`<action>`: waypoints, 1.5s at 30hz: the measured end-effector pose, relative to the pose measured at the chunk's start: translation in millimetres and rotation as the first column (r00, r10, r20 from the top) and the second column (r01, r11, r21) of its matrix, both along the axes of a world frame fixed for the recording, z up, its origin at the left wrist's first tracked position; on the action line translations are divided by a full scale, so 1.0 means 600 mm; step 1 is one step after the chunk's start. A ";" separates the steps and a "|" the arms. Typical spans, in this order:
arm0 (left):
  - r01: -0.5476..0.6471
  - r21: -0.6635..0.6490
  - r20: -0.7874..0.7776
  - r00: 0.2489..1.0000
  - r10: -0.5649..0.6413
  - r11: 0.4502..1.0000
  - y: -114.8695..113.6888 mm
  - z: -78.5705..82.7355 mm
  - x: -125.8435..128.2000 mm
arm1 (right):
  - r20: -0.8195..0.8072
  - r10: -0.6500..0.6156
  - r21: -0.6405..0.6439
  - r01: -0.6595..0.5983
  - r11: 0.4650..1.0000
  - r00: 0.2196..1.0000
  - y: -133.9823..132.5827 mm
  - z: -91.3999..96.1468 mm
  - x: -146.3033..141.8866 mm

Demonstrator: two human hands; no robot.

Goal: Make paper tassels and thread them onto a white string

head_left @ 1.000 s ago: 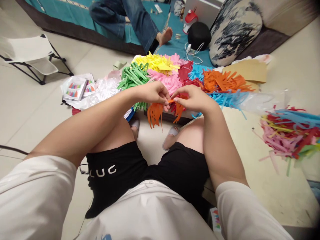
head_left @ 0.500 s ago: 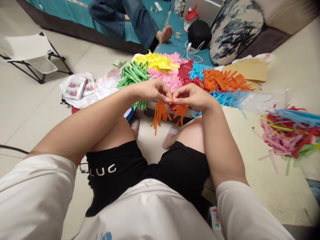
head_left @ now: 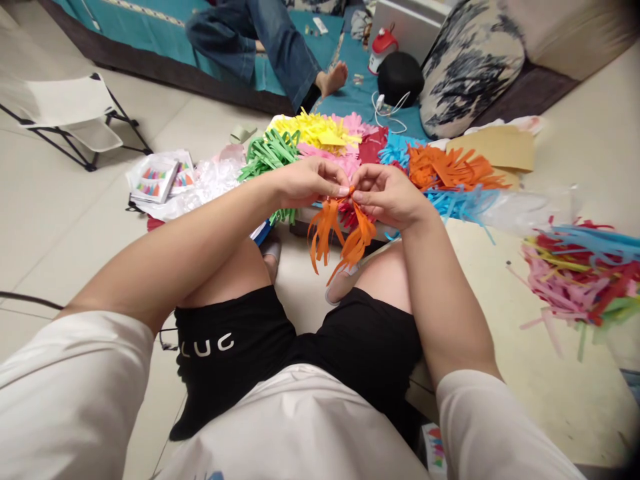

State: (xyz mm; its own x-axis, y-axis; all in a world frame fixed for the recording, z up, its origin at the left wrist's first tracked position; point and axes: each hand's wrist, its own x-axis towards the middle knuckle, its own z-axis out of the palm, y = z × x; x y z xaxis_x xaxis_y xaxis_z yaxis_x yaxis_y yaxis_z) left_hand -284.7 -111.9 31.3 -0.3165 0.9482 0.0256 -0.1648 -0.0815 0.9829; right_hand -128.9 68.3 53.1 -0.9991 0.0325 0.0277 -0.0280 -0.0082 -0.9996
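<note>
An orange paper tassel (head_left: 356, 240) hangs between my hands, its middle pinched and its two fringed ends dangling. My left hand (head_left: 320, 181) grips the narrow middle between thumb and fingertips. On the other side, my right hand (head_left: 384, 193) pinches the same middle, its fingers curled. Just beyond lie heaps of fringed paper: green strips (head_left: 271, 157), a yellow bunch (head_left: 317, 130), a pink pile (head_left: 336, 160), red paper (head_left: 373, 143), blue strips (head_left: 397, 148) and an orange pile (head_left: 450, 167).
More mixed strips (head_left: 583, 267) lie on a pale board (head_left: 530, 373) at my right. Printed packets (head_left: 155, 179) and clear plastic (head_left: 213, 183) are at left. A person's foot (head_left: 333, 79) rests on the teal sofa (head_left: 295, 40). A folding stool (head_left: 70, 100) stands left.
The orange tassel's middle has turned from lying sideways to standing up between my fingertips. Its two fringed ends hang lower and closer together. My right hand has rotated slightly.
</note>
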 end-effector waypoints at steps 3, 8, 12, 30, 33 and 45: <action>0.000 -0.012 0.043 0.999 0.000 1.000 0.001 -0.002 -0.002 | -0.037 -0.058 -0.001 0.058 0.998 0.998 -0.004 -0.003 -0.002; -0.029 0.018 0.097 0.995 0.027 0.999 0.007 -0.007 0.001 | -0.102 -0.101 0.044 0.106 0.993 0.990 -0.004 -0.014 -0.010; -0.052 0.039 0.119 0.992 0.047 0.998 0.012 -0.011 0.003 | -0.137 -0.114 0.083 0.126 0.988 0.984 0.001 -0.025 -0.017; -0.147 0.081 -0.182 0.970 0.160 0.986 0.012 -0.010 0.003 | -0.178 -0.267 0.259 0.307 0.916 0.947 0.005 -0.017 -0.019; -0.115 0.079 -0.222 0.966 0.130 0.990 0.012 -0.012 0.001 | -0.175 -0.286 0.279 0.326 0.903 0.942 0.008 -0.021 -0.020; 0.046 -0.011 0.012 0.999 -0.046 0.999 0.004 -0.009 0.003 | -0.157 -0.123 0.192 0.152 0.969 0.980 0.001 0.004 -0.001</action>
State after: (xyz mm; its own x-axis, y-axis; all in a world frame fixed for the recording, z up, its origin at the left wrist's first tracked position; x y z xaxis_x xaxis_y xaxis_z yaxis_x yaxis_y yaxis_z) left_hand -282.9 -109.3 25.8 -0.2728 0.9620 0.0112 -0.1797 -0.0624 0.9817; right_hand -129.2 69.0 55.3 -0.9706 0.1482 0.1897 -0.1570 0.2077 -0.9655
